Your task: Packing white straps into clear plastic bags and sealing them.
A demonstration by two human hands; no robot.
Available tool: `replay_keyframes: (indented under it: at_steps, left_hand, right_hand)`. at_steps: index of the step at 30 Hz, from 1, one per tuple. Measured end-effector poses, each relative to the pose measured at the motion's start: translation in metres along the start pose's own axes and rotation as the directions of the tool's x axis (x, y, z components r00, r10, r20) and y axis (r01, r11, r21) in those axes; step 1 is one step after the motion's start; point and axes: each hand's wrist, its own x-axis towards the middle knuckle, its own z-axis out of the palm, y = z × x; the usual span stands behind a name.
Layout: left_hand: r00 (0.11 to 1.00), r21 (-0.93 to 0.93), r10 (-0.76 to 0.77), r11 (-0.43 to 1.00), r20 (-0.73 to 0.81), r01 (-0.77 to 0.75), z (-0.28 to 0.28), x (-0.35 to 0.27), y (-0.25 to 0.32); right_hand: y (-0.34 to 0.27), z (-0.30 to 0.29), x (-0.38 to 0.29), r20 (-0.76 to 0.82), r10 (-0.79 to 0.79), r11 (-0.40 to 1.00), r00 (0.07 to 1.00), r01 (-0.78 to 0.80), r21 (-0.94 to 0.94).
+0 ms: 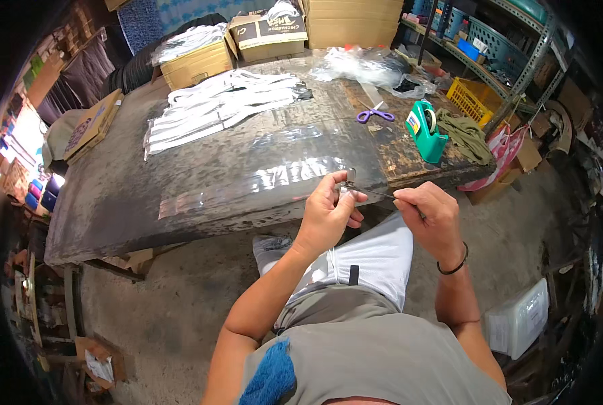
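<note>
Near the table's front edge, my left hand (332,210) pinches a small metal piece (351,177) between thumb and fingers. My right hand (428,215) grips one end of a thin dark rod or cord (377,193), whose other end meets the metal piece. What exactly the metal piece is, I cannot tell. Beyond my hands lie purple-handled scissors (375,114) and a green tape dispenser (425,131). Strips of clear tape (294,172) run along the tabletop. Farther left, a pile of white straps (220,109) lies flat on the dark table (114,172).
Cardboard boxes (197,63) stand along the table's far side, beside clear plastic bags (359,68). An olive cloth (463,135) lies at the right corner. Metal shelving (522,76) with a yellow crate (469,101) stands at the right. A flat carton (93,126) rests at the left edge.
</note>
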Motion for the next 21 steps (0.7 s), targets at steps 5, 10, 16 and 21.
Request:
replay_keyframes:
  at_steps: [5, 10, 16, 21]
  left_hand:
    - [0.988, 0.304, 0.097, 0.944, 0.121, -0.13, 0.011, -0.01, -0.009]
    - [0.896, 0.352, 0.396, 0.824, 0.202, -0.444, 0.006, -0.016, -0.022]
    - [0.882, 0.054, 0.269, 0.948, 0.386, -0.313, -0.001, -0.019, -0.034]
    - [0.781, 0.038, 0.214, 0.956, 0.587, -0.291, -0.005, -0.02, -0.044]
  right_hand:
    - [-0.008, 0.014, 0.003, 0.194, -0.064, 0.987, 0.979, 0.091, -0.134]
    - [-0.001, 0.021, -0.011, 0.193, 0.103, 0.913, 0.976, -0.169, 0.37]
    - [0.038, 0.056, -0.056, 0.549, 0.56, 0.253, 0.621, -0.759, 0.6]
    - [0.025, 0.067, -0.064, 0.523, 0.5, 0.125, 0.69, -0.655, 0.745]
